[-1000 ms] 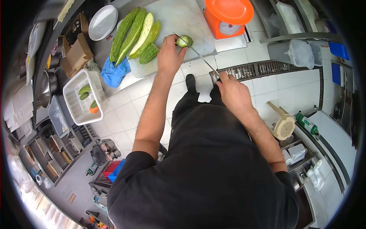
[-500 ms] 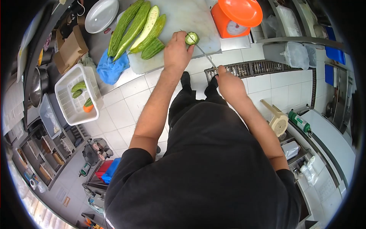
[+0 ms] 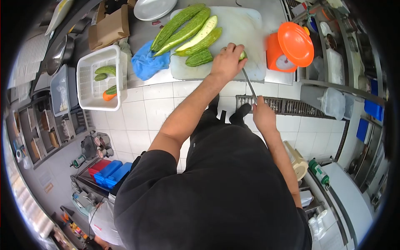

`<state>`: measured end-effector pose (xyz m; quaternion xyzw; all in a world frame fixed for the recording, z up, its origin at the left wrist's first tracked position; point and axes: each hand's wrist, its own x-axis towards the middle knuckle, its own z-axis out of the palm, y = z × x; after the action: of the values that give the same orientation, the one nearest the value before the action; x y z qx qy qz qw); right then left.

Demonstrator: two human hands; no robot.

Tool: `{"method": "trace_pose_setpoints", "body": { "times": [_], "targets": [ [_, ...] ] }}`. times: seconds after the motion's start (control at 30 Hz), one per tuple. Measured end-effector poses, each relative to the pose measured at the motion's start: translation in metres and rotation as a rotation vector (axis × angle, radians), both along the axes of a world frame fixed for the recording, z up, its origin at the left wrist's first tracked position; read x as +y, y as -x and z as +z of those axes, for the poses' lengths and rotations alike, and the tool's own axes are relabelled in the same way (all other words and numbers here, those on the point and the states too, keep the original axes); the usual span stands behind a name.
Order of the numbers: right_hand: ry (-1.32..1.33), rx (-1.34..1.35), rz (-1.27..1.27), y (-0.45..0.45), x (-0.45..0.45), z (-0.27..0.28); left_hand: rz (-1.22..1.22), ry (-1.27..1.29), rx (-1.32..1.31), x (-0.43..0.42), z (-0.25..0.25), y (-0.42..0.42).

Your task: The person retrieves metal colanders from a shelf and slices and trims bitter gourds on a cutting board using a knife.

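My left hand (image 3: 227,62) is closed on a short green bitter melon piece (image 3: 243,55) at the right part of the white cutting board (image 3: 250,29); the fingers hide much of the piece. A knife (image 3: 250,86) is gripped by its handle in my right hand (image 3: 264,114), its blade reaching up to the piece. Left of my left hand lie long whole bitter melons (image 3: 179,26), an opened one with pale flesh (image 3: 202,34) and a shorter chunk (image 3: 199,58).
An orange scale (image 3: 287,50) stands right of the board. To the left are a blue cloth (image 3: 150,61), a white basket (image 3: 102,87) with vegetables, a cardboard box (image 3: 109,28) and a white plate (image 3: 155,7). Another person's light clothing (image 3: 106,223) shows at lower left.
The view has shifted, so the board and scale appear further right. My left hand now covers more of the melon piece, and the knife points more steeply upward.
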<state>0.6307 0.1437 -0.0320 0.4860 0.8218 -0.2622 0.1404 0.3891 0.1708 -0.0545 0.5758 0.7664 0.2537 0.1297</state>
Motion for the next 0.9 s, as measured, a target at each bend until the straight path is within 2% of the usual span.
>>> {"method": "trace_pose_setpoints", "body": {
  "times": [0.23,0.33,0.4,0.47,0.67,0.83,0.9],
  "targets": [
    [-0.078,0.066,0.007,-0.038,-0.008,-0.018,0.503,-0.336,-0.176,-0.005,0.043,0.108],
    [-0.054,0.064,0.011,-0.033,-0.006,-0.017,0.601,-0.392,-0.221,-0.012,0.018,0.164],
    [-0.049,0.081,0.003,-0.036,-0.003,-0.020,0.514,-0.350,0.029,-0.023,-0.014,0.181],
    [-0.056,0.074,0.015,-0.033,0.001,-0.013,0.451,-0.242,0.270,-0.027,-0.016,0.181],
    [-0.042,0.072,0.036,-0.034,0.006,-0.004,0.460,-0.233,0.290,-0.037,-0.022,0.173],
    [-0.080,0.059,0.018,-0.041,0.004,-0.005,0.447,-0.389,0.285,-0.043,-0.014,0.160],
    [-0.055,0.055,0.022,-0.046,0.004,-0.009,0.403,-0.403,0.201,-0.059,-0.004,0.136]
  ]
}}
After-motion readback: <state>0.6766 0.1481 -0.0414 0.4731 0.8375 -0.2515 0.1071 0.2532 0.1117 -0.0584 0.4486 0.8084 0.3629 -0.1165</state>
